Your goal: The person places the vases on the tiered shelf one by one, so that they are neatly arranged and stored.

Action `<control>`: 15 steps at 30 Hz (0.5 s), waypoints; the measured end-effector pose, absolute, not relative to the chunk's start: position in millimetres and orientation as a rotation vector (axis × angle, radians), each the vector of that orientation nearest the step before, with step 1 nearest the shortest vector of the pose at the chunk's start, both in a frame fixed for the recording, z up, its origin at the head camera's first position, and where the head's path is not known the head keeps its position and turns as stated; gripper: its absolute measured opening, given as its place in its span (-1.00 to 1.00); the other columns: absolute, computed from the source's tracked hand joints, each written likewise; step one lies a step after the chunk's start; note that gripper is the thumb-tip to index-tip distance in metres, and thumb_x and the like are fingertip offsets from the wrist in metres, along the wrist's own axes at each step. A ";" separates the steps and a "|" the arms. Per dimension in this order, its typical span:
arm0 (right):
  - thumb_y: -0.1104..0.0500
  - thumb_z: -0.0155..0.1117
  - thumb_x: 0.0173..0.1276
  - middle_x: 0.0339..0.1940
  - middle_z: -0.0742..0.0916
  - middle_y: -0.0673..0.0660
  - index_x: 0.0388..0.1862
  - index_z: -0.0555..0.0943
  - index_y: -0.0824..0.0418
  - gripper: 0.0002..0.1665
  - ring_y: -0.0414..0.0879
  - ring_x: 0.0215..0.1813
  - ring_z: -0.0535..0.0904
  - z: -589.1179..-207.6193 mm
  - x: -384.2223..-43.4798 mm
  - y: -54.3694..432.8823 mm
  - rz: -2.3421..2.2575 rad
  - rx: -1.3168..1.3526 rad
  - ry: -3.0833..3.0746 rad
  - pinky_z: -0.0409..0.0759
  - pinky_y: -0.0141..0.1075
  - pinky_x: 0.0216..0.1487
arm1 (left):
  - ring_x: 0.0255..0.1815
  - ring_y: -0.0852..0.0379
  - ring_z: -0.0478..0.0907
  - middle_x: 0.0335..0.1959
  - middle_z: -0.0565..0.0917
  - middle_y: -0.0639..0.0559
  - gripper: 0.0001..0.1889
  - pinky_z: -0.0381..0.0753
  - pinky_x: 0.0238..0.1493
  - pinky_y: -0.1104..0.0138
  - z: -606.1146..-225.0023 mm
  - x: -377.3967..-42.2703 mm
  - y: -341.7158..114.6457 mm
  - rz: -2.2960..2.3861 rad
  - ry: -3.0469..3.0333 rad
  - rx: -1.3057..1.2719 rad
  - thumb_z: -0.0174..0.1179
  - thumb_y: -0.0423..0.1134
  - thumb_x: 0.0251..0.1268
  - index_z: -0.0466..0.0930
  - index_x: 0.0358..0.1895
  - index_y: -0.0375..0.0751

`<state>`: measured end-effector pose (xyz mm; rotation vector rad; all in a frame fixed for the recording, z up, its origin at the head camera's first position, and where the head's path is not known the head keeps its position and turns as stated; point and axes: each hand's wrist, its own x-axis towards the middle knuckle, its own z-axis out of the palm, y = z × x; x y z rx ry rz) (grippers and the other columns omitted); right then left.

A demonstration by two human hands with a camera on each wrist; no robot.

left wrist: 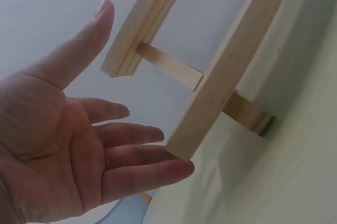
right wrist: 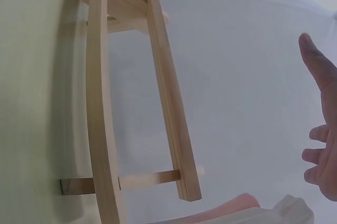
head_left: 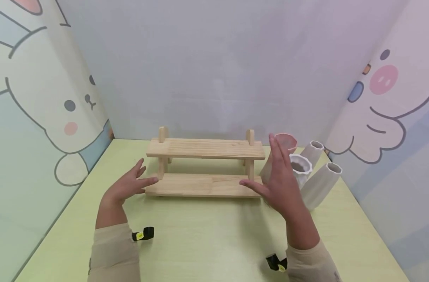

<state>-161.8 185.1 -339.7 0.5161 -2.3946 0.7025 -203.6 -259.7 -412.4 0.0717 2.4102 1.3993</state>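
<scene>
A two-tier wooden shelf stands on the table in the middle of the head view. At its left end is my left hand, fingers spread and nothing held; in the left wrist view its fingertips are right at the end of the lower board. My right hand is raised with straight fingers at the shelf's right end, partly covering a pink vase. Just right of that hand are a white vase with a scalloped rim and a tall white vase.
Another white vase stands farther back on the right. Walls with cartoon animals enclose the light green table at the left, back and right. Black wrist cameras stick out from both sleeves.
</scene>
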 end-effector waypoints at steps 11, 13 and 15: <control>-0.49 0.45 -0.09 0.58 0.20 0.10 0.61 -0.03 0.07 0.44 0.15 0.51 0.17 -334.1 -161.3 204.6 0.833 0.484 -2.245 0.30 0.25 0.34 | 0.41 -0.22 0.34 0.59 -0.03 -0.24 0.12 0.54 0.21 0.02 -431.0 -216.8 -258.6 1.401 2.367 0.012 0.27 0.23 0.23 -0.37 0.61 0.05; -0.40 0.55 -0.13 0.59 0.18 0.08 0.61 -0.06 0.03 0.47 0.16 0.50 0.18 -332.8 -159.7 209.4 0.833 0.438 -2.252 0.36 0.31 0.24 | 0.42 -0.22 0.33 0.58 -0.01 -0.28 0.12 0.54 0.21 0.02 -432.4 -217.3 -258.3 1.382 2.369 0.002 0.27 0.23 0.21 -0.34 0.61 0.03; -0.27 0.65 -0.17 0.60 0.16 0.06 0.62 -0.08 -0.01 0.50 0.16 0.49 0.19 -330.6 -159.0 213.9 0.838 0.391 -2.263 0.39 0.35 0.15 | 0.43 -0.23 0.31 0.57 0.01 -0.31 0.11 0.54 0.21 0.03 -433.7 -217.5 -257.9 1.356 2.379 -0.010 0.28 0.23 0.21 -0.30 0.61 0.00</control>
